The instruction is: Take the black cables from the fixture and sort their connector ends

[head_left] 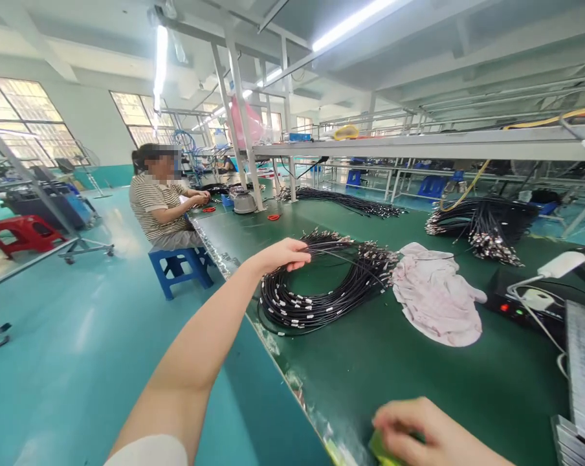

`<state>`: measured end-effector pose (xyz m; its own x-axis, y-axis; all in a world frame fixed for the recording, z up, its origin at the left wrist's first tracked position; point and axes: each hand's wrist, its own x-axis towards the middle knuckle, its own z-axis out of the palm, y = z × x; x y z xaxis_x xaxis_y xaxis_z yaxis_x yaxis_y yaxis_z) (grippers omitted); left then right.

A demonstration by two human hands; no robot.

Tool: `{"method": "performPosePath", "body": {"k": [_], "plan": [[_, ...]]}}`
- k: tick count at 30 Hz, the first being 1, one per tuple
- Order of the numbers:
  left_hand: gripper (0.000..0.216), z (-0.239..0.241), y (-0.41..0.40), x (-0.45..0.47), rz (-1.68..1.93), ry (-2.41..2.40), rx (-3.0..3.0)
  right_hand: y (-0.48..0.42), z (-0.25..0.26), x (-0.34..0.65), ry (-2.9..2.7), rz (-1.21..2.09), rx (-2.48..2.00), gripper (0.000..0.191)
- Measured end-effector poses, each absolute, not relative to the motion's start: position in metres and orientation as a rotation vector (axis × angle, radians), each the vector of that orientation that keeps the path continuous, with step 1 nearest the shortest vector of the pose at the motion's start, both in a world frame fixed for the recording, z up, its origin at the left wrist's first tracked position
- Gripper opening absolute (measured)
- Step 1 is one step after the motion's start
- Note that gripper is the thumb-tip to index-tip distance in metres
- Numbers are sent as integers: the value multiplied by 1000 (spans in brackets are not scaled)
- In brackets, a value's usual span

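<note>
My left hand (290, 254) reaches out over a ring-shaped bundle of black cables (316, 304) on the green table. Its fingers are pinched on a thin black cable (329, 247) at the far left of the ring. Many of the cables carry small white labels, and their metal ends gather at the ring's right and back. Near the front edge, my right hand (419, 430) is curled around a yellow-green object (384, 450), mostly hidden under the fingers and too blurred to name. A crumpled pale pink cloth (438, 294) lies just right of the cable ring.
More black cable bundles (345, 202) (481, 223) lie farther back. At right stand a black box (510, 304) with lit lamps, a white adapter (562, 264) and a metal bar (584, 369). A shelf (419, 145) spans above. A person (161, 200) sits on a blue stool (180, 268).
</note>
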<state>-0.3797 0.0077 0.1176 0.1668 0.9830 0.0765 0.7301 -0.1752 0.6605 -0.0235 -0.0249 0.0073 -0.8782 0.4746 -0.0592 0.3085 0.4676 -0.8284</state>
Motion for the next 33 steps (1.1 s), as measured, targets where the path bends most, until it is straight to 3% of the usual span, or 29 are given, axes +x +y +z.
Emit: {"method": "performPosePath", "body": {"k": [2,5,8,14,17,18,21,23,26,29,33], "plan": [[26,116,0,-375,699,1621,1962,-8,14,-52,-2012,1984,-709,36],[23,94,-17,-358,591,1643,1990,22,17,-103,-1020,2409,-586,51],[19,65,-44,-342,508,1697,2102,57,14,-146,-641,2315,-627,36],[17,29,-110,-358,107,1713,2295,110,19,-159,-614,2024,-649,8],[9,24,-124,-366,-13,1769,2180,93,38,-145,-829,2017,-528,15],[20,25,-124,-363,-14,1752,2141,81,45,-141,-915,2027,-493,21],[70,33,-109,-334,245,1541,2005,38,63,-132,-1113,2041,-432,31],[82,41,-88,-300,613,1383,1858,16,71,-127,-1232,2000,-434,34],[57,51,-55,-247,1081,1132,1557,2,75,-115,-1435,1910,-565,43],[44,53,-35,-210,1191,995,1275,7,77,-97,-1481,1833,-600,48],[39,50,-36,-197,1231,927,1195,16,78,-70,-1467,1663,-560,34]]}}
